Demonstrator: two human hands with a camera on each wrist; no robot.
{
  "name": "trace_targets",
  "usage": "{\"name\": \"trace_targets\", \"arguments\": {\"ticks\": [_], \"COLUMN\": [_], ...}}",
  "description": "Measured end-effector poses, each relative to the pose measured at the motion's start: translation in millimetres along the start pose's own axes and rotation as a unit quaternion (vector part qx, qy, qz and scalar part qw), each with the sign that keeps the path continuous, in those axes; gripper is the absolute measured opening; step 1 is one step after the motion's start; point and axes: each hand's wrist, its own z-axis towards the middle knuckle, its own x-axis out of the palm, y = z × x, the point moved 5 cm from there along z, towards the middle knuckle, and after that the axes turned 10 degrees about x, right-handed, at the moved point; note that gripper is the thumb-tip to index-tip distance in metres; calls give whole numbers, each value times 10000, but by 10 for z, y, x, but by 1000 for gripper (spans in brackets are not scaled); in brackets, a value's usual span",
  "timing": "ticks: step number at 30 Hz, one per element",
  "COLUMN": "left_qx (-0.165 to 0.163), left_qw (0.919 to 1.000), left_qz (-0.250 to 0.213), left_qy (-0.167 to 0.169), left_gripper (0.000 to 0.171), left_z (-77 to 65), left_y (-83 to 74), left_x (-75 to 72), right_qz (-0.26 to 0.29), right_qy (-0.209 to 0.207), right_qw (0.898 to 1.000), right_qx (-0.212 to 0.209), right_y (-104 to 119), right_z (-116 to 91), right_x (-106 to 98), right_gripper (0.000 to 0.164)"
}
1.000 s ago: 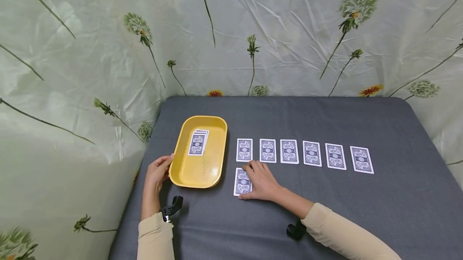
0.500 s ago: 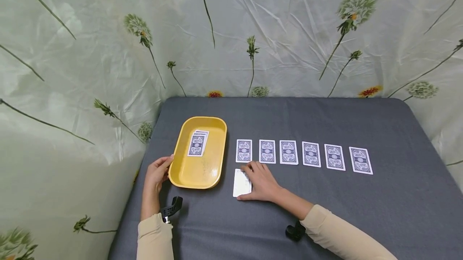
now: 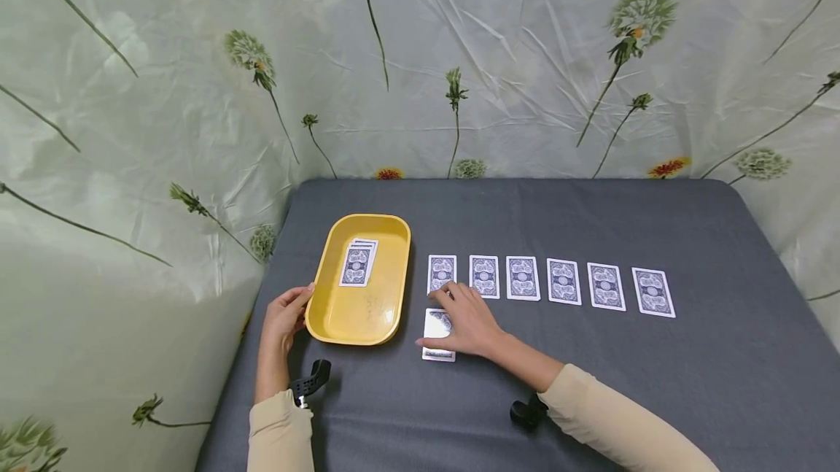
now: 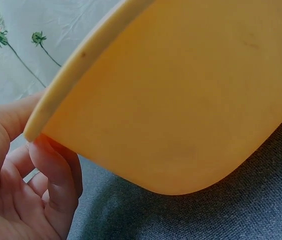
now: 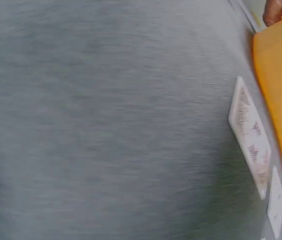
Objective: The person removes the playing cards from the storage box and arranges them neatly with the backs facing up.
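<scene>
My left hand pinches the left rim of a yellow plastic tray; in the left wrist view, the thumb and fingers grip the tray's edge. Inside the tray lies a small overlapping stack of face-down playing cards. My right hand hovers with thumb and fingers spread over a single playing card, which lies below the row and shines with glare. In the right wrist view this card lies on the cloth beside the tray, and no right fingers show.
Several face-down cards stretch rightward in a row, from the leftmost card to the rightmost card. A grey cloth covers the table. Behind it hangs a flower-printed curtain.
My right hand has let go of the single card and risen slightly, shifting left and away from me; the card stays put. The left hand keeps its grip on the tray.
</scene>
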Motion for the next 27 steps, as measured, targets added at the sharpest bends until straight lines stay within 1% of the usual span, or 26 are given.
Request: {"name": "trace_targets", "arguments": {"ticks": [6,11,15,19,23,27], "left_qx": [-37,5,-27,-62,-63,-104], "left_qw": [10000,9999,9999,9999,10000,9998], "left_qz": [-59,-134,-146,-90,-61,-173], "left_qy": [34,12,20,18,13,24], "left_gripper": [33,30,34,41,44,39], "left_z": [7,-1,-8,-10,-8,-15], "left_y": [20,4,-7,-13,-18,-9], "left_x": [-4,-2,1,2,-4,0], "right_qz": [300,416,381,362,162,-121], "right_qy": [-387,-440,-354,-204,6,279], "right_qw": [9986,9972,9973,9973,9980,9986], "right_qx": [-219,-438,-522,-598,-609,-432], "right_y": [202,455,633,760,829,845], "right_z": [279,514,674,807,935,1067], "right_x": [-129,-158,-122,-35,92,231], "right_gripper": [61,60,58,58,62,64]}}
